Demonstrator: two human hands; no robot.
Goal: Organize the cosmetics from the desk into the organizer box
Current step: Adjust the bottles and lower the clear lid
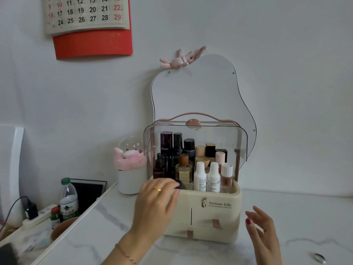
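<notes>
Two hands: left hand (156,199) grips dark jar (177,184) at organizer box (215,217) near-left rim; right hand (261,232) fingers apart, free desk (107,226) space right.

One camera on the person's head looks forward and down, close to the organizer box (202,213) on the surface (107,226).
</notes>
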